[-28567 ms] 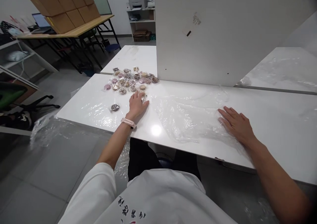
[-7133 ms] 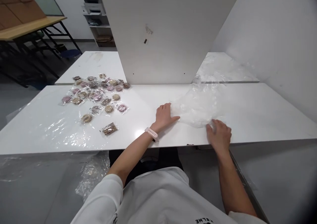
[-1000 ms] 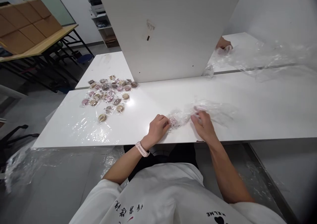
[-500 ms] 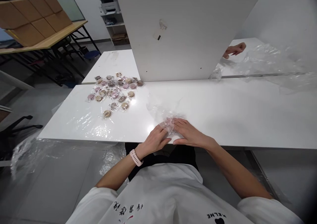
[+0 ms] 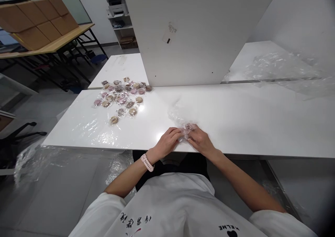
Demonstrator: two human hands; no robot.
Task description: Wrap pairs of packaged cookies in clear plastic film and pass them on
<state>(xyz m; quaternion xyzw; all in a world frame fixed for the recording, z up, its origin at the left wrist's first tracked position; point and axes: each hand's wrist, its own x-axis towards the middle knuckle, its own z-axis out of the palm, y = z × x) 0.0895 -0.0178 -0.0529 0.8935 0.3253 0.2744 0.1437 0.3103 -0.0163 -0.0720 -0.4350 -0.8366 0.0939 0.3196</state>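
Note:
A crumpled clear plastic bag (image 5: pixel 180 115) lies near the table's front edge, its loose part spread away from me. My left hand (image 5: pixel 169 142), with a pale pink band on its wrist, grips the bag's near left side with bent fingers. From the right, my right hand (image 5: pixel 201 140) pinches the same plastic, its fingers curled over it. Something pinkish-brown shows through the bunched film between the hands, too blurred to name. Off to the left lies a loose pile of round, individually wrapped biscuits (image 5: pixel 133 111), brown, tan and pink, apart from both hands.
A white upright panel (image 5: pixel 188 38) rises behind the white table (image 5: pixel 248 125). Clear plastic film (image 5: pixel 282 66) is heaped at the back right, and more film (image 5: pixel 86 128) covers the table's left end. Cardboard boxes (image 5: pixel 34 38) stand on a wooden table at far left.
My fingers have curled in from lying flatter and now grip the plastic, which has shifted slightly right. Another person's hand at the back right has gone out of sight.

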